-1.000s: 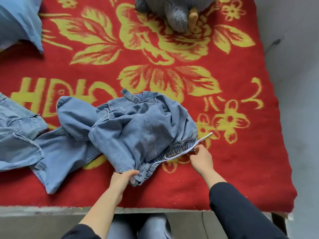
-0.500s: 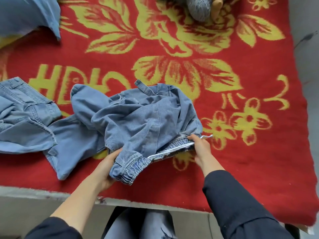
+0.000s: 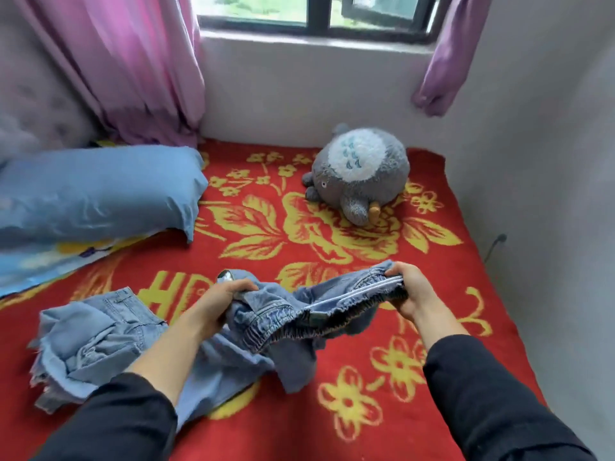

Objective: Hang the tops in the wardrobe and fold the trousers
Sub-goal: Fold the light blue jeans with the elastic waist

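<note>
Above the blanket (image 3: 432, 261), both hands (left (image 3: 219, 301), right (image 3: 411, 291)) grip the trousers' (image 3: 283, 314) waistband.

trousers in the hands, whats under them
The red flowered blanket shows below the held-up waistband of the trousers; their legs drape onto it, hiding whatever lies beneath them.

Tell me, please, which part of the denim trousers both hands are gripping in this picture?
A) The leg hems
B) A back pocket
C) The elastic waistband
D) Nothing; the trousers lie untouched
C: the left hand and the right hand each grip one end of the gathered elastic waistband of the denim trousers, holding it stretched between them.
</note>
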{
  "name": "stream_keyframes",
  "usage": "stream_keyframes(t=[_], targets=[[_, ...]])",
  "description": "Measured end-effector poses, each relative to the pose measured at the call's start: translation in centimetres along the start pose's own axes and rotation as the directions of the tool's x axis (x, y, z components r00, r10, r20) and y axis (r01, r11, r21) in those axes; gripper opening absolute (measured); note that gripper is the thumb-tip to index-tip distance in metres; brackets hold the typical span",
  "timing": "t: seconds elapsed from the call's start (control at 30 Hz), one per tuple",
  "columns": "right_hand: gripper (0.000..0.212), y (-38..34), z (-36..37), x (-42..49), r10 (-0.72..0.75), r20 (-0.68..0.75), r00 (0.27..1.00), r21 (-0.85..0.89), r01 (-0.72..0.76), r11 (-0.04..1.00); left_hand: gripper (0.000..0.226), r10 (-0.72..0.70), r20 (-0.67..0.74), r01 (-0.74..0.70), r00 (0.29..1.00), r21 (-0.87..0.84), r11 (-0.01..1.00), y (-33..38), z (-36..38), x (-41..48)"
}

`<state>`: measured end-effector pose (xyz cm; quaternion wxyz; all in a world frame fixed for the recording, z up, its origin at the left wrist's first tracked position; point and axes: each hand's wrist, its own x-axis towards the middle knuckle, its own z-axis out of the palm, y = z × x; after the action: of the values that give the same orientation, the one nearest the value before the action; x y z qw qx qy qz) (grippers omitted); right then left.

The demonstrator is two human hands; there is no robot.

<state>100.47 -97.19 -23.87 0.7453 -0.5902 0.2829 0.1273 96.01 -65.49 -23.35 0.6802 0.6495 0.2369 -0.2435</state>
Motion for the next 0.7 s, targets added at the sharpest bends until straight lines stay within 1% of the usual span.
stream_keyframes(t=[0.03, 0.07, 0.13, 0.17, 0.2, 0.23, 0.3, 0.33, 0.37, 0.43, 0.47, 0.5, 0.53, 0.57, 0.63, 0.67, 0.7], targets=[[0.024, -1.6, 0.6, -0.4, -0.057, 0.016, 0.998, 0.003, 0.057, 0.998, 0.032, 0.077, -0.018, -0.076, 0.997, 0.029, 0.997, 2.0, 0.0, -0.6], [0.028, -3.4, 1.3, -1.1, -0.119, 0.025, 0.993, 0.024, 0.118, 0.993, 0.042, 0.156, -0.03, -0.154, 0.987, 0.054, 0.987, 3.9, -0.1, -1.2], [0.033, -6.8, 2.8, -2.2, -0.252, 0.043, 0.967, 0.082, 0.248, 0.965, 0.052, 0.309, -0.042, -0.305, 0.95, 0.075, 0.949, 7.9, -0.3, -2.6], [0.041, -8.7, 4.0, -3.6, -0.303, 0.031, 0.953, 0.115, 0.298, 0.948, 0.052, 0.362, -0.051, -0.357, 0.931, 0.077, 0.931, 9.9, -0.4, -3.2], [0.046, -10.7, 5.0, -5.1, -0.349, 0.009, 0.937, 0.16, 0.343, 0.925, 0.049, 0.413, -0.065, -0.409, 0.908, 0.06, 0.91, 12.0, -0.4, -4.3], [0.043, -12.6, 5.7, -5.9, -0.403, -0.01, 0.915, 0.196, 0.397, 0.897, 0.04, 0.473, -0.074, -0.472, 0.878, 0.025, 0.881, 14.1, -0.4, -5.3], [0.022, -16.4, 6.8, -8.6, -0.503, -0.068, 0.862, 0.251, 0.503, 0.827, 0.017, 0.602, -0.082, -0.607, 0.794, -0.058, 0.793, 18.5, -0.6, -7.5], [0.02, -18.3, 7.1, -9.9, -0.555, -0.082, 0.828, 0.266, 0.555, 0.788, 0.014, 0.656, -0.096, -0.663, 0.749, -0.101, 0.742, 20.6, -0.7, -8.7], [0.024, -20.3, 7.5, -10.9, -0.615, -0.088, 0.783, 0.269, 0.614, 0.743, 0.017, 0.695, -0.113, -0.704, 0.71, -0.154, 0.694, 22.6, -1.0, -9.6], [0.025, -23.8, 7.9, -13.5, -0.745, -0.072, 0.663, 0.239, 0.737, 0.632, 0.024, 0.751, -0.094, -0.746, 0.653, -0.245, 0.619, 25.8, -1.3, -12.0], [0.025, -25.4, 7.8, -14.2, -0.778, -0.091, 0.622, 0.264, 0.768, 0.583, 0.026, 0.779, -0.078, -0.764, 0.622, -0.277, 0.583, 27.0, -1.4, -13.0], [0.029, -26.7, 7.9, -15.3, -0.789, -0.116, 0.604, 0.298, 0.779, 0.552, 0.029, 0.796, -0.079, -0.777, 0.6, -0.296, 0.556, 27.9, -1.4, -13.7], [0.031, -27.4, 7.8, -16.1, -0.793, -0.132, 0.595, 0.294, 0.788, 0.541, 0.029, 0.805, -0.083, -0.784, 0.588, -0.306, 0.541, 28.4, -1.5, -14.3], [0.029, -27.7, 7.7, -16.8, -0.806, -0.141, 0.575, 0.28, 0.804, 0.525, 0.025, 0.812, -0.074, -0.787, 0.579, -0.31, 0.533, 28.7, -1.7, -14.4], [0.014, -27.4, 7.4, -17.6, -0.82, -0.151, 0.553, 0.172, 0.831, 0.529, 0.018, 0.794, -0.023, -0.763, 0.607, -0.297, 0.574, 28.5, -1.8, -14.2], [0.005, -26.8, 7.1, -17.7, -0.824, -0.163, 0.543, 0.109, 0.84, 0.532, 0.02, 0.777, -0.002, -0.748, 0.629, -0.273, 0.605, 28.2, -1.9, -13.9], [0.009, -26.0, 6.9, -17.8, -0.83, -0.187, 0.526, 0.038, 0.848, 0.529, 0.021, 0.763, 0.014, -0.738, 0.647, -0.24, 0.631, 27.9, -2.2, -13.3]])
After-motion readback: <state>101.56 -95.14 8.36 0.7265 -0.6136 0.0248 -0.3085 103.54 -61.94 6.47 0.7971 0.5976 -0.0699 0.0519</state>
